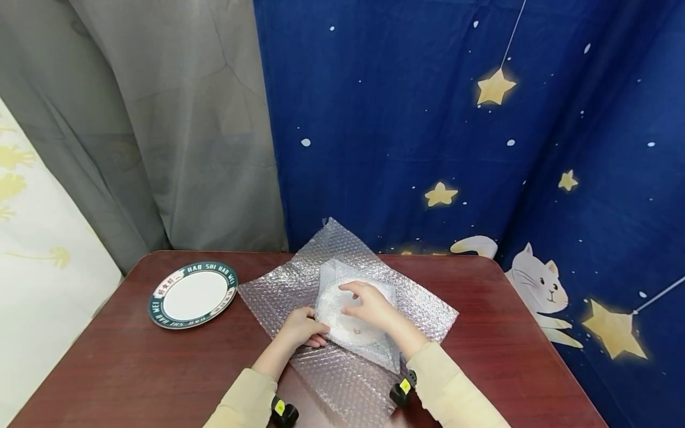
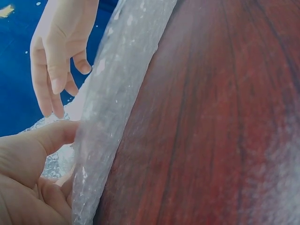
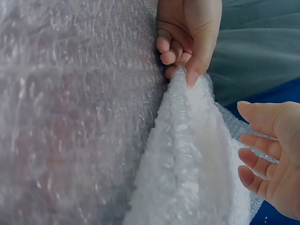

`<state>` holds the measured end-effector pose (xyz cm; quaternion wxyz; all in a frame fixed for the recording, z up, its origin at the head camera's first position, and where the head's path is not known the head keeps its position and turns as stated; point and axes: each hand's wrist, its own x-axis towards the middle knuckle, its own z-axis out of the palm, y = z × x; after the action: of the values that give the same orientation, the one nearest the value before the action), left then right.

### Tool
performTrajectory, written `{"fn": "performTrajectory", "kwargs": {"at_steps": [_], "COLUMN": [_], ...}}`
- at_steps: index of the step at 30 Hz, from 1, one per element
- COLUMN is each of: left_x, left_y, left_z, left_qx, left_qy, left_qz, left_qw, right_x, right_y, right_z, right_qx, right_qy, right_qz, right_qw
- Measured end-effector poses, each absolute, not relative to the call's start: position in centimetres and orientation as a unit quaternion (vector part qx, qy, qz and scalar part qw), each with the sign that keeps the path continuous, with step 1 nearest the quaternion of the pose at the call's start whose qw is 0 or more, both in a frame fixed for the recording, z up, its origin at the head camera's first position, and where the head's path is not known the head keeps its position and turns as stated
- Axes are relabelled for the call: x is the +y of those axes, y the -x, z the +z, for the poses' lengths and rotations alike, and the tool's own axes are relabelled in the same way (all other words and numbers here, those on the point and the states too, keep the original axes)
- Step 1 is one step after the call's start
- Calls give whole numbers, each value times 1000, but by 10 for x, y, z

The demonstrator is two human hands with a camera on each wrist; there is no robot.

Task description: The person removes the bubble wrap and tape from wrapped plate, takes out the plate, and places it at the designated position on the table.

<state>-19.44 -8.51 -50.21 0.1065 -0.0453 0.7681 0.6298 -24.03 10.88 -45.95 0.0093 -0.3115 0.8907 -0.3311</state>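
Closest in, two cream sleeves (image 1: 246, 395) are being stretched over the red-brown table (image 1: 118, 368), with the near corner of a bubble-wrap sheet (image 1: 364, 398) lying between them. Just beyond, a bubble-wrapped packet (image 1: 332, 304), a pale round form showing through it, is being met by the left hand (image 1: 301, 328): its near-left edge is being pinched, thumb above and fingers beneath. The packet is thus lying on the right of the left hand, which is the nearer of the two, being in contact. No clear long axis can be told; the longest span seems to be running from far left to near right. Over the packet's middle, the right hand (image 1: 371, 306) is being held apart from it, fingers spread and loosely bent, nothing being grasped. Farther left, a green-rimmed plate (image 1: 195, 295) is lying well apart from both hands. Behind everything, a starry blue curtain (image 1: 374, 119) is hanging.
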Motion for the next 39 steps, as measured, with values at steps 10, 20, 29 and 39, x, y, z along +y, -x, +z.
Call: {"fn": "performTrajectory", "kwargs": {"at_steps": [10, 20, 29, 39], "left_x": [-87, -85, -85, -86], "left_y": [195, 195, 197, 197], "left_z": [-505, -507, -505, -506], "left_qx": [759, 759, 758, 760], "left_qy": [37, 41, 42, 39], "left_qz": [640, 640, 641, 639], "left_qw": [113, 112, 107, 108], "right_x": [103, 99, 95, 90], "right_y": [243, 244, 248, 248], "right_z": [-469, -479, -480, -479], "right_qx": [879, 889, 907, 920], "right_qy": [348, 338, 349, 319], "right_qz": [-324, -309, -236, -223], "right_qw": [16, 29, 24, 48]}}
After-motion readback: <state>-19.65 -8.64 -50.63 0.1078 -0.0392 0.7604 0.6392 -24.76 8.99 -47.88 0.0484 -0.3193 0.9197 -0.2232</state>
